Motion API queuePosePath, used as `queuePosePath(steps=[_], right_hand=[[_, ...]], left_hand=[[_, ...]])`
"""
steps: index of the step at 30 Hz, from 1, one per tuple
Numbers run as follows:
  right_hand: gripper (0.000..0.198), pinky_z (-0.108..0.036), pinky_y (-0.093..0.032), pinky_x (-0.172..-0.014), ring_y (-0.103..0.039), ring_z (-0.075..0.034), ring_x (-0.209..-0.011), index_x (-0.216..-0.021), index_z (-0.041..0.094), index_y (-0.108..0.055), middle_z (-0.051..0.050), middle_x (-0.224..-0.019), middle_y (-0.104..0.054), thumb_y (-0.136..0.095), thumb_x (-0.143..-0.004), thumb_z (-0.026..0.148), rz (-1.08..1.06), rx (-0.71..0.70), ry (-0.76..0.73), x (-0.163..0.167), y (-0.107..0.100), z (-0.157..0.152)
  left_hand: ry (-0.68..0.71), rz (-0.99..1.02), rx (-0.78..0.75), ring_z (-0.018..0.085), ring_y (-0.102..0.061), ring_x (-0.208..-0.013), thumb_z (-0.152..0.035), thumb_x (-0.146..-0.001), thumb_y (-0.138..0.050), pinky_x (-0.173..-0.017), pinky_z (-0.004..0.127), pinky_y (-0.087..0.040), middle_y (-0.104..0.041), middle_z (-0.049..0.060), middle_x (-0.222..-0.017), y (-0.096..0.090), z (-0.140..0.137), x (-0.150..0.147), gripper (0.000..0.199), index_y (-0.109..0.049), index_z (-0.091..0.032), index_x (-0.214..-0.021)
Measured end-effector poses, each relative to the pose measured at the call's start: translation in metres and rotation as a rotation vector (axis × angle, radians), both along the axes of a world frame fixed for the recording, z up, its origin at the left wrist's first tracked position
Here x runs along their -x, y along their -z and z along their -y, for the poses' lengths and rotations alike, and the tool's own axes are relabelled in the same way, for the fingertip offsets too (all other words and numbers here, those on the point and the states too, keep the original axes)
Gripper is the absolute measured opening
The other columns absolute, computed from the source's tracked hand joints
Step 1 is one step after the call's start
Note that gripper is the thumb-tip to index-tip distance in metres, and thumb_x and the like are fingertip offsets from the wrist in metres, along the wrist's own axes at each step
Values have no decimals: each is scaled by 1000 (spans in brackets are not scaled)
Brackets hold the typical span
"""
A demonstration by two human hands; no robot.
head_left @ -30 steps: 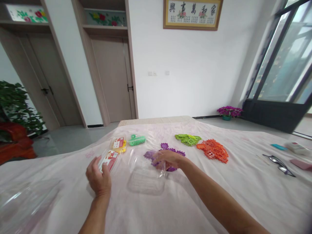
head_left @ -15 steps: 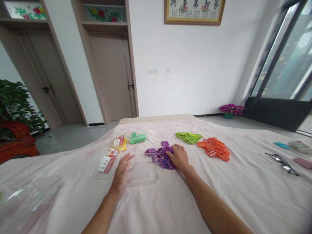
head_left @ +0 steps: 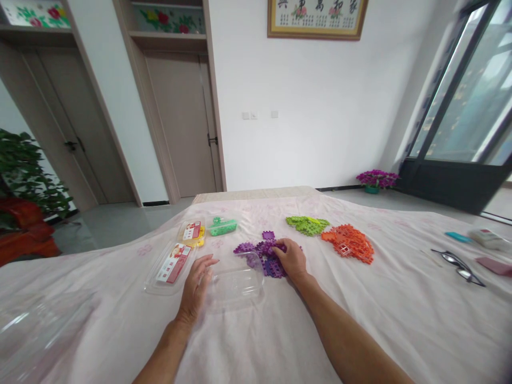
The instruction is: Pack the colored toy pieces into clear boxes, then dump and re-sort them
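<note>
Purple plastic interlocking pieces [head_left: 256, 255] lie in a loose pile in the middle of the cloth, some darker blue-purple. My right hand [head_left: 291, 260] is over the pile's right side, its thumb and fingers pinched on a purple piece that they mostly cover. A clear plastic box [head_left: 236, 285], open at the top, sits just in front of the pile; some purple shows through its far wall. At the box's left side rests my left hand [head_left: 197, 280], fingers stretched out, holding nothing.
Lime green pieces [head_left: 308, 225] and orange pieces [head_left: 350, 244] are heaped to the right. On the left are a labelled clear lid [head_left: 168, 269], yellow pieces [head_left: 200, 237] and a box of green pieces [head_left: 223, 228]. Glasses [head_left: 460, 266] lie far right; clear plastic [head_left: 44, 330] lies near left.
My right hand has lifted slightly from lying over the purple pile, and its fingers have drawn together in a pinch. My left hand stays beside the box. The view has shifted slightly.
</note>
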State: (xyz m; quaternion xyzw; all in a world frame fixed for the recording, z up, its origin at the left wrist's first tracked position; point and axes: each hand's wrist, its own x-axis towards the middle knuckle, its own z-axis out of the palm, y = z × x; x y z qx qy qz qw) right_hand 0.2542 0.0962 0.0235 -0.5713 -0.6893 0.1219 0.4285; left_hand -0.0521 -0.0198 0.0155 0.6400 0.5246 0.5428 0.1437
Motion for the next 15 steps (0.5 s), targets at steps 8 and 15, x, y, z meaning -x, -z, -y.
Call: queuePosePath(steps=[8,15], right_hand=[[39,-28,-46,-59,-57,-18,-64,-84,20,-63,-3,-73,-67,-70,-72,57,-633,136,-159,32,-27,11],[28,-24,-42,-56,-57,-14,-60,-76,19,-67,1,-67,-67,-75,-72,46,-453,313,-460,61,-43,39]], left_hand=[[99,-190,-46,27,-43,-138,-44,-99,-43,-118,52,-32,-50,11,-146,-5,7,-4,40,-64,-26,-127],[104,-253,-49,27,-46,-136,-40,-98,-44,-116,51,-37,-53,12,-143,-6,8,-3,39,-64,-24,-127]])
